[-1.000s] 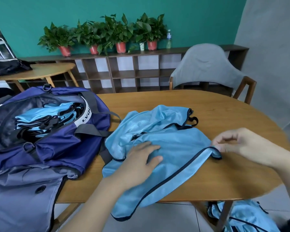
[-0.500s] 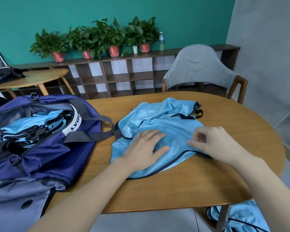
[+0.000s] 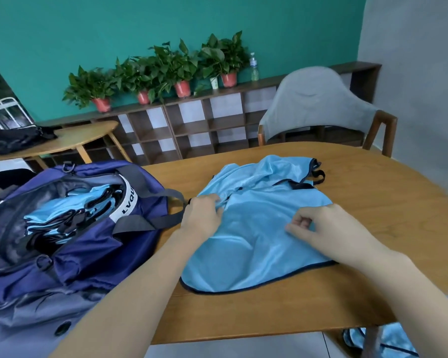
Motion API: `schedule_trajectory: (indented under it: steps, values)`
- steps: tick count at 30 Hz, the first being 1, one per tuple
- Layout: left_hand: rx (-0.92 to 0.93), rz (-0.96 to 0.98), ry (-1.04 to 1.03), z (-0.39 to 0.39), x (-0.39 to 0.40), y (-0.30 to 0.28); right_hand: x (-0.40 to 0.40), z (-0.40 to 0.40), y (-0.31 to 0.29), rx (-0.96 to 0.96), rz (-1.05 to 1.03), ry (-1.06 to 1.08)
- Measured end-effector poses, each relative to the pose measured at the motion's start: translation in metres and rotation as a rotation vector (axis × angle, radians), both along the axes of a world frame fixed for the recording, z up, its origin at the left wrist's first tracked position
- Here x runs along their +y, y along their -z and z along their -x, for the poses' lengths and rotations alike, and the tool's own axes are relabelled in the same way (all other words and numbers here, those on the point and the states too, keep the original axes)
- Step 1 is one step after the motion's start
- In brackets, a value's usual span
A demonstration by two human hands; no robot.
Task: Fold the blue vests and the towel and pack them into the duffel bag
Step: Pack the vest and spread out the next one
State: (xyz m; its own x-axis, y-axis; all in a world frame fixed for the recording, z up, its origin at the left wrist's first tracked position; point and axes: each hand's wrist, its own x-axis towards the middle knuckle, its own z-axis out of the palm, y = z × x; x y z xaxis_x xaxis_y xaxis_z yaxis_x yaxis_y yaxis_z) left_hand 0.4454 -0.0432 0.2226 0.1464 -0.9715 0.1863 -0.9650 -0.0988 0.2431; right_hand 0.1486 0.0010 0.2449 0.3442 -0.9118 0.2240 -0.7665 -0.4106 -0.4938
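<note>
Navy fabric duffel bag [image 3: 70, 244] sits open at table left, folded blue vests already inside. Left hand [image 3: 202, 215] now pinches the light-blue mesh vest [image 3: 256, 228] at its left edge, no longer flat. Right hand [image 3: 318, 228], fingers curled, grips the cloth after carrying the right flap inward; fold half done.

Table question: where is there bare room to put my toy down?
The table is bare right of the blue vest, toward the chair, and along the near edge below the vest's hem. The left is crowded: the duffel bag sits there, with the left hand and right hand on the vest.
</note>
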Motion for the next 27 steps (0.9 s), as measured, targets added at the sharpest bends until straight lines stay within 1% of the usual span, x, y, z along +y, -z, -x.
schedule_trajectory:
  steps: [3, 5, 8, 10, 12, 14, 16, 20, 24, 26, 27]
  values:
    - [0.113, 0.075, -0.048, -0.009, -0.005, -0.008, -0.001, -0.009, 0.003, -0.017, 0.033, -0.027]
    - [0.214, 0.227, -0.082, -0.009, -0.001, -0.026, -0.002, -0.014, 0.001, -0.018, 0.054, -0.028]
    - [0.461, 0.472, -0.050, -0.001, 0.017, -0.058, -0.004, -0.021, -0.002, -0.066, 0.105, -0.002]
    - [0.622, 0.552, -0.005, 0.008, 0.033, -0.073, -0.004, -0.030, -0.002, -0.147, 0.151, -0.005]
    - [0.743, 0.591, 0.038, 0.018, 0.049, -0.078, -0.003, -0.044, -0.002, -0.223, 0.172, -0.043]
    - [0.847, 0.611, 0.067, 0.028, 0.062, -0.075, -0.001, -0.059, 0.000, -0.256, 0.182, -0.101]
    - [0.952, 0.588, 0.089, 0.035, 0.072, -0.069, 0.000, -0.074, 0.000, -0.273, 0.167, -0.145]
    - [1.078, 0.496, 0.111, 0.037, 0.078, -0.059, -0.004, -0.099, 0.000, -0.360, 0.187, -0.110]
    - [1.074, 0.454, 0.148, 0.032, 0.079, -0.054, -0.011, -0.111, -0.004, -0.522, 0.225, -0.096]
    - [1.024, 0.423, 0.211, 0.027, 0.079, -0.054, -0.015, -0.110, -0.012, -0.591, 0.151, -0.088]
    - [0.971, 0.409, 0.233, 0.025, 0.079, -0.055, -0.017, -0.108, -0.017, -0.625, 0.092, -0.087]
